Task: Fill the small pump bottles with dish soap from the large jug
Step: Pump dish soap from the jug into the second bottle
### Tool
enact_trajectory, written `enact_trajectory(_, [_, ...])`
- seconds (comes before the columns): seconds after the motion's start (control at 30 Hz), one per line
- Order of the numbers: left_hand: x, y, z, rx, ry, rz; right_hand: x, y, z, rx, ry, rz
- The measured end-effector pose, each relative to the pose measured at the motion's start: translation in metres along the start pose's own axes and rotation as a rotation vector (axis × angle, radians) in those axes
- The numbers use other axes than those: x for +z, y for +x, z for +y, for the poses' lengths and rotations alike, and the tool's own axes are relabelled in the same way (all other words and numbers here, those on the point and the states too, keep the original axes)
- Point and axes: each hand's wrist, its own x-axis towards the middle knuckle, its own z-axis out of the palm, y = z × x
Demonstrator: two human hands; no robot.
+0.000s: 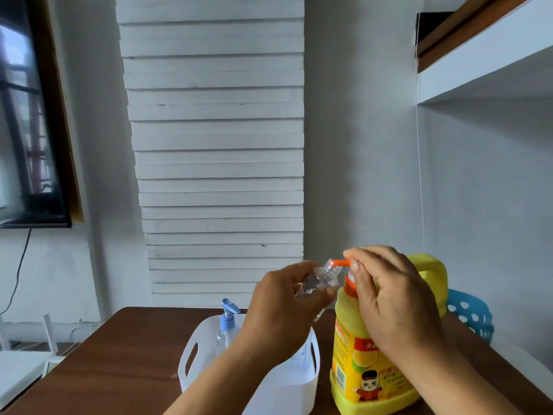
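A large yellow jug [356, 366] with an orange pump stands on the brown table at the right. My right hand [386, 298] rests on top of the orange pump head [341, 262], fingers curled over it. My left hand [281, 307] holds a small clear bottle [321, 280] without a cap, tilted, its open neck right at the pump's spout. Another small bottle with a blue pump [227, 324] stands upright inside a white bin [191, 363].
The white bin with handle slots sits left of the jug, partly behind my left forearm. A blue perforated basket [472, 313] is behind the jug at the right. The table [119, 360] ends close to the wall.
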Motion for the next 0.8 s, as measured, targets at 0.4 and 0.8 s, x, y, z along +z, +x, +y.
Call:
enact_trajectory(0.4, [-0.004, 0.007, 0.011, 0.02, 0.002, 0.017, -0.009, 0.017, -0.004, -0.023, 0.009, -0.003])
enact_trajectory(0.8, [0.0, 0.001, 0.004, -0.029, -0.032, 0.002, -0.011, 0.016, -0.006, -0.018, -0.011, -0.047])
